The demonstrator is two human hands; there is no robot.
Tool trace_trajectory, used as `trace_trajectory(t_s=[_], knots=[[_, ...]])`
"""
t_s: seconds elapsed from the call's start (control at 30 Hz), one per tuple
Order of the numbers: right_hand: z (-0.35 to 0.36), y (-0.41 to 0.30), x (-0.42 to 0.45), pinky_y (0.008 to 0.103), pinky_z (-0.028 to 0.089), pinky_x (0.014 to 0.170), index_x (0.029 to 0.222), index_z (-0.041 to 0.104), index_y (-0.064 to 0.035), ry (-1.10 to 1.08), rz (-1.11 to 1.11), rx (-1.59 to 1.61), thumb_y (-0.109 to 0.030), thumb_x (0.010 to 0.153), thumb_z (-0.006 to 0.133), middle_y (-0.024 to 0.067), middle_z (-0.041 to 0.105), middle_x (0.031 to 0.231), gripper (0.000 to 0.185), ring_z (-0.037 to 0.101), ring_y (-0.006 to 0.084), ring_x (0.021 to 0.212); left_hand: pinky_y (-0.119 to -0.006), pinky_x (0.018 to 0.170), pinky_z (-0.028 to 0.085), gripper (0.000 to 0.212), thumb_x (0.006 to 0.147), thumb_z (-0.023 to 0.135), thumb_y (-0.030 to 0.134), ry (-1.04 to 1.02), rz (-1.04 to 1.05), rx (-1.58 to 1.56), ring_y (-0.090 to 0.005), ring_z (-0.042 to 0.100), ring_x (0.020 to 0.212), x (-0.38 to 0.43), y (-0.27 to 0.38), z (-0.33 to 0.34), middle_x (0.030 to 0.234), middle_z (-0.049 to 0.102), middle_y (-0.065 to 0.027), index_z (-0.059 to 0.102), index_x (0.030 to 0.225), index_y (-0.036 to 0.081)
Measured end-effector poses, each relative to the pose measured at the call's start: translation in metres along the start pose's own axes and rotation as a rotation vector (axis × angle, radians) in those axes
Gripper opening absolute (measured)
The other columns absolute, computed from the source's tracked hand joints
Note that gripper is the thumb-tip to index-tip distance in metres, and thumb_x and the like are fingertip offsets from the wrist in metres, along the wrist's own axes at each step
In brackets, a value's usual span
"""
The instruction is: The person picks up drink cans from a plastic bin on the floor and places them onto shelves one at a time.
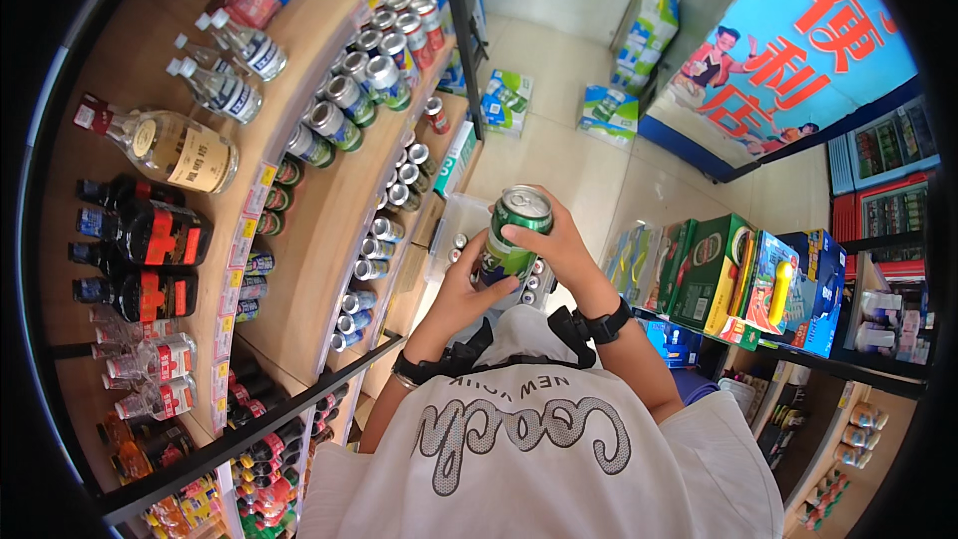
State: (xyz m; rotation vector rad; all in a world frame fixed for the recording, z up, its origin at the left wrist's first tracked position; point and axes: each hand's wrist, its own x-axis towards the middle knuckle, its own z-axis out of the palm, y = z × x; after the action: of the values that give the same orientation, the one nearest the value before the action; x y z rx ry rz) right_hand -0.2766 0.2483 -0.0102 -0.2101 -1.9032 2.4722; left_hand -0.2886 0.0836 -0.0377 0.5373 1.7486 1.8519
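A green beverage can (516, 224) with a silver top is held upright in front of my chest, between both hands. My left hand (464, 273) grips its lower part, the thumb across the front. My right hand (555, 228) wraps its upper right side, thumb below the rim. Beneath the hands stands a clear plastic bin (447, 221) with several cans inside, partly hidden by my hands and the held can. To the left, a wooden shelf (299, 239) bears several rows of drink cans (348, 97).
Glass liquor bottles (198, 153) and dark bottles (165, 262) line the upper left shelf. A black metal bar (262, 427) crosses at lower left. Drink cartons (507, 101) lie on the floor ahead. Gift boxes (711, 269) stand at right, near a blue-based cabinet (688, 153).
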Motion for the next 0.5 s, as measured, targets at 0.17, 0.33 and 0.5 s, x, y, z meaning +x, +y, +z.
trace_trajectory(t_s=[0.17, 0.33, 0.5], knots=[[-0.007, 0.011, -0.006, 0.0276, 0.043, 0.084, 0.110, 0.050, -0.0014, -0.015, 0.055, -0.039, -0.025, 0.069, 0.075, 0.0066, 0.058, 0.100, 0.053, 0.054, 0.0136, 0.093, -0.031, 0.089, 0.040, 0.071, 0.070, 0.074, 0.014, 0.038, -0.046, 0.001, -0.0180, 0.050, 0.105, -0.005, -0.014, 0.005, 0.115, 0.050, -0.0095, 0.035, 0.128, 0.002], [-0.004, 0.023, -0.022, 0.0288, 0.042, 0.086, 0.112, 0.050, -0.0026, -0.067, 0.099, -0.237, -0.025, 0.068, 0.076, 0.0070, 0.057, 0.103, 0.055, 0.053, 0.0147, 0.097, -0.030, 0.087, 0.041, 0.066, 0.064, 0.078, 0.014, 0.071, -0.143, 0.062, -0.0173, 0.051, 0.102, -0.014, -0.027, 0.005, 0.109, 0.053, -0.0078, 0.043, 0.120, 0.004], [-0.010, 0.048, -0.036, 0.0297, 0.040, 0.090, 0.116, 0.049, -0.0028, -0.131, 0.157, -0.227, -0.024, 0.068, 0.076, 0.0079, 0.055, 0.110, 0.060, 0.052, 0.0159, 0.103, -0.029, 0.084, 0.042, 0.061, 0.063, 0.078, 0.012, 0.066, -0.252, 0.083, -0.0149, 0.053, 0.098, -0.029, -0.036, 0.008, 0.104, 0.056, -0.0069, 0.047, 0.115, 0.003]])
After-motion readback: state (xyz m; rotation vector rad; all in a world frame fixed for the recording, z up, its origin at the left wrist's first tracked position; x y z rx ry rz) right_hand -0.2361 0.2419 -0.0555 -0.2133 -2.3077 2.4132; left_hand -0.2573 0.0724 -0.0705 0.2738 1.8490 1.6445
